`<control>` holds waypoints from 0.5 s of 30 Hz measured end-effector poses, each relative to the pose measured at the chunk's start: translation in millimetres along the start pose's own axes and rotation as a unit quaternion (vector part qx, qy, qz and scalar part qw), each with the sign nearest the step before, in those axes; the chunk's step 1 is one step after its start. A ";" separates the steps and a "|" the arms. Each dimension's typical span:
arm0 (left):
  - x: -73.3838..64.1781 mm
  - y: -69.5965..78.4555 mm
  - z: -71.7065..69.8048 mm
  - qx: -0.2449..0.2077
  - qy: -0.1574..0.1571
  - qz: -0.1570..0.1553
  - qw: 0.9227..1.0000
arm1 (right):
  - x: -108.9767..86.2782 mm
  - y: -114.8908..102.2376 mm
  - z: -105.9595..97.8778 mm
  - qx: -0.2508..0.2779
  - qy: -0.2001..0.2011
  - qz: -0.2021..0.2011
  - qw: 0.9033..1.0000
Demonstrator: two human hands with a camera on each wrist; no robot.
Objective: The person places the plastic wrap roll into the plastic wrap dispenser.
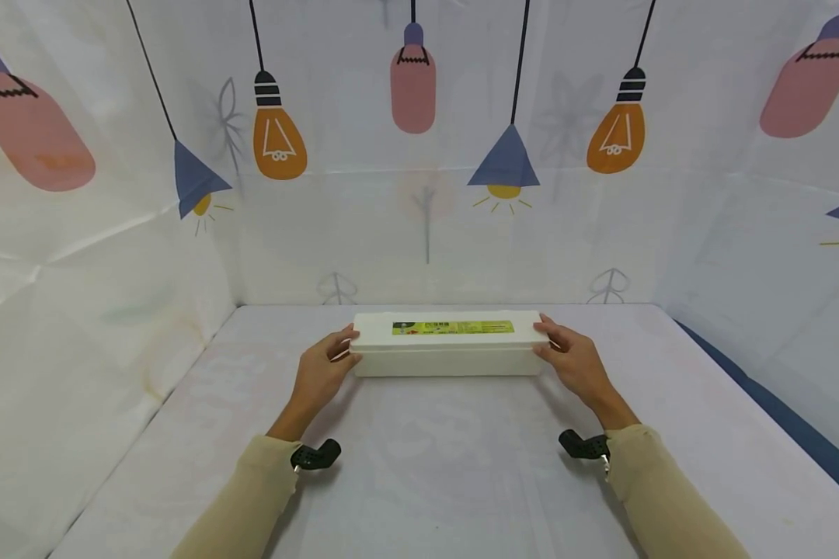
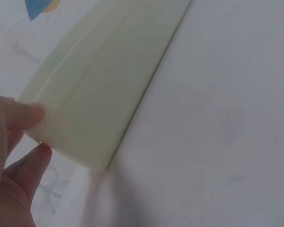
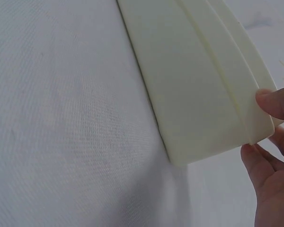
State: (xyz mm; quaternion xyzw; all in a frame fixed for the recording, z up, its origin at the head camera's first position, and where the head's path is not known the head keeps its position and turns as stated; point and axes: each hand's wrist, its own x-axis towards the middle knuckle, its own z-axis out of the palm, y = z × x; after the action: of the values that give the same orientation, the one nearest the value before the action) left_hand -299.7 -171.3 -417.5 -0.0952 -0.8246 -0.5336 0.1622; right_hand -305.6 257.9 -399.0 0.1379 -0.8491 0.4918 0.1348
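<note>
A long white lidded box [image 1: 447,362] lies crosswise near the back of the table, with a yellow-green printed label [image 1: 453,328] on its lid [image 1: 377,330]. At the box's left end, my left hand [image 1: 319,376] grips the corner with fingers and thumb. My right hand [image 1: 575,367] holds the opposite end in the same way. Both wrist views show fingertips at the lid's rim, and the lid sits on the box [image 2: 104,90]. The inside of the box is hidden.
A white cloth covers the table [image 1: 433,466]. Behind it and at both sides hang white sheets printed with lamps, such as an orange bulb [image 1: 280,144]. A dark blue strip [image 1: 776,404] runs along the right edge. Dark straps sit at both wrists.
</note>
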 end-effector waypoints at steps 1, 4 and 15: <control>0.2 -0.4 0.0 0.001 0.000 0.000 1.000 | 0.2 0.2 -0.1 0.000 -0.001 0.000 1.000; 0.8 0.2 0.2 0.003 0.003 -0.011 1.000 | 0.3 1.5 -0.3 -0.002 -0.004 0.002 1.000; 10.2 13.2 4.1 0.016 0.043 -0.080 0.996 | 0.8 2.4 1.1 -0.001 -0.011 0.019 1.000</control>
State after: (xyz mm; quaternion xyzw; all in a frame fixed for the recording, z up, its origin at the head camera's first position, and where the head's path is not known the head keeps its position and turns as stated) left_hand -305.5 -162.3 -404.0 -0.0038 -0.8300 -0.5355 0.1557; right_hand -307.3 258.0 -401.2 0.1275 -0.8536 0.4915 0.1161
